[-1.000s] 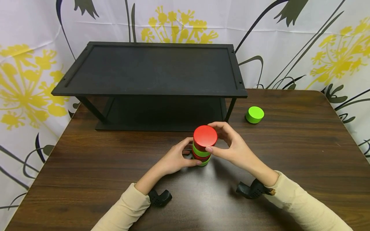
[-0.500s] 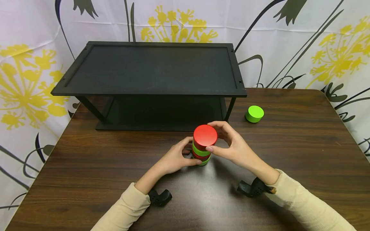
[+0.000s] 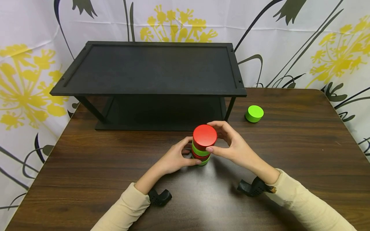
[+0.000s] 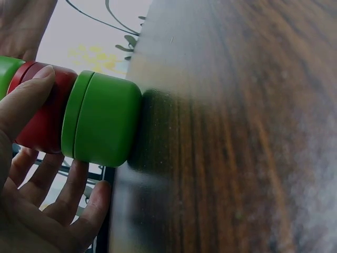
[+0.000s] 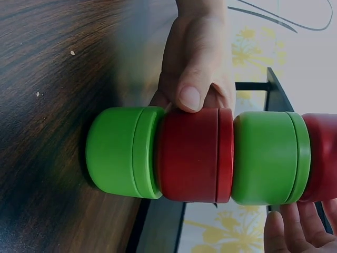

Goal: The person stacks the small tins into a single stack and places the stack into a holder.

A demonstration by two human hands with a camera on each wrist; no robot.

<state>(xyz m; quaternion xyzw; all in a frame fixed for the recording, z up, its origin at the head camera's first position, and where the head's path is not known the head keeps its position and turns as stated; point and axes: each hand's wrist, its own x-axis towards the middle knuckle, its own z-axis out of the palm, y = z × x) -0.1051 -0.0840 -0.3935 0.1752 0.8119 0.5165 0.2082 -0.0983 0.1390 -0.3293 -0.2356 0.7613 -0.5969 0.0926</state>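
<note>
Red and green lidded jars stand stacked upright on the table, colours alternating. At the bottom is a green jar, then a red jar, an upper green jar and the top red jar. My left hand grips the lower red jar, thumb across its near side and fingers behind. My right hand holds the top red jar from the right between thumb and fingers. In the right wrist view the top jar is cut off by the frame's edge.
A black two-level shelf stands just behind the stack, its front edge close to the hands. Right of it, a separate green jar sits on the dark wooden table. A flower-patterned curtain hangs behind.
Both hands keep their places on the stack. The head view shifts very slightly; otherwise nothing visibly moves.
</note>
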